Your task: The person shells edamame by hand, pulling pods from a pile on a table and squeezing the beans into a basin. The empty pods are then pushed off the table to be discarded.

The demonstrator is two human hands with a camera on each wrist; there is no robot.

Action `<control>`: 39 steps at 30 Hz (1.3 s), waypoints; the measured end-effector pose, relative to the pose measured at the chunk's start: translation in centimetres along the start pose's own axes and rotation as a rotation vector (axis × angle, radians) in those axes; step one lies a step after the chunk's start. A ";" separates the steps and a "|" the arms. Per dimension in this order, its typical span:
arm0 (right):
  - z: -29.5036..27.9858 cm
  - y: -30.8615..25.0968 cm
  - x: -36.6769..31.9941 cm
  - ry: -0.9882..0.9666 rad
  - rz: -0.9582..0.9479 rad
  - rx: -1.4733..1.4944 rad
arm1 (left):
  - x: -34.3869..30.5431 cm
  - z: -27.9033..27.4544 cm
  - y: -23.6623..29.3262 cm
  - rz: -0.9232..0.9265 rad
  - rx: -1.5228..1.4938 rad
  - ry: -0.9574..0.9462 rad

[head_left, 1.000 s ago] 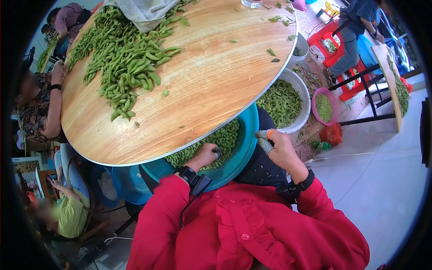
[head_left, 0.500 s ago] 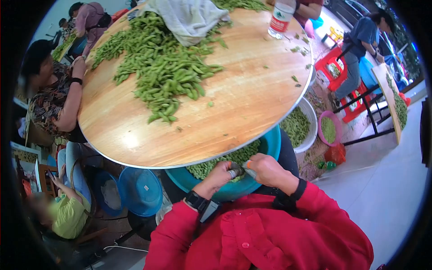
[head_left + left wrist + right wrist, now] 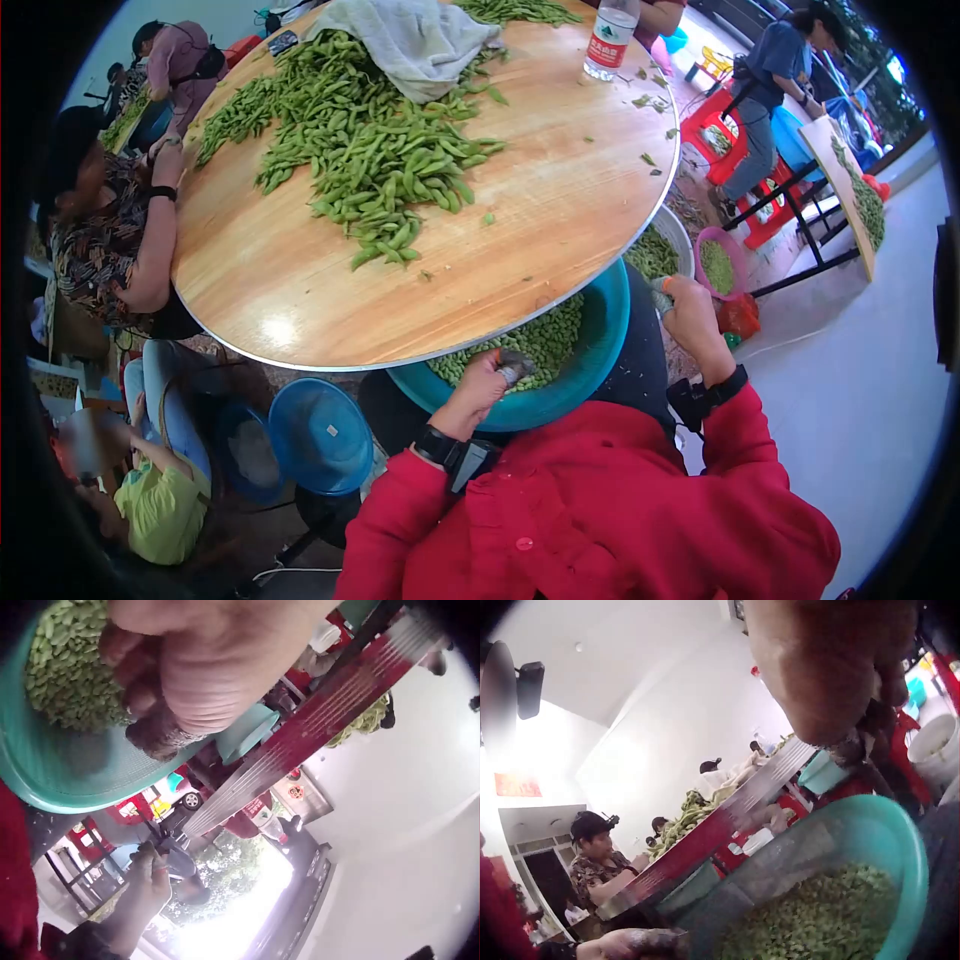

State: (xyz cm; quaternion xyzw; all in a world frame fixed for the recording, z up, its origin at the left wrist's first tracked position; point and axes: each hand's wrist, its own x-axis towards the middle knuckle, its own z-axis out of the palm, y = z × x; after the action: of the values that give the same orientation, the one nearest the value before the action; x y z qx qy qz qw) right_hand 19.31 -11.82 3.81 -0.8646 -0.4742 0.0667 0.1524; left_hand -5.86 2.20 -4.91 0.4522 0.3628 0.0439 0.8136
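Observation:
My left hand [image 3: 480, 387] is over the teal basin [image 3: 606, 345], its fingers curled in, with stained grey coverings on some fingertips. Shelled green beans [image 3: 548, 342] fill the bottom of that basin. In the left wrist view the same hand [image 3: 217, 671] hides part of the beans [image 3: 71, 679]. Out to the right of the basin, my right hand [image 3: 697, 318] is raised near the white basket [image 3: 685, 238] of bean pods [image 3: 652, 254]. Its covered fingertips are drawn together. I cannot tell whether either hand holds anything.
The round wooden table [image 3: 560, 180] overhangs the basin, bearing a pile of edamame pods [image 3: 370, 150], a grey cloth [image 3: 410, 45] and a water bottle [image 3: 608, 42]. A pink basin [image 3: 735, 265] stands at the right, blue basins [image 3: 318, 435] at the left. Other people sit around.
My right hand, away at the right a second ago, came in to meet the left over the basin, then moved out right again. The left stayed over the beans. The head view also shifted.

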 end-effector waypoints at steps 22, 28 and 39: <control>2.9 4.9 2.0 0.089 -0.168 0.260 | 1.0 5.6 0.1 0.318 1.297 0.235; -0.2 9.0 2.9 0.273 -0.010 0.583 | 0.6 4.9 0.5 0.539 1.313 0.239; -3.3 -3.4 11.4 -0.022 -0.348 0.766 | -4.4 2.6 10.2 0.951 0.729 0.835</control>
State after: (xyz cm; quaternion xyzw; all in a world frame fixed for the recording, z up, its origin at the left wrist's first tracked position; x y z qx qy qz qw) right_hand 23.60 -1.17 8.42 -0.6518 -0.5555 0.2205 0.4668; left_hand -4.81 4.58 6.15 0.7486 0.3987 0.4380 0.2981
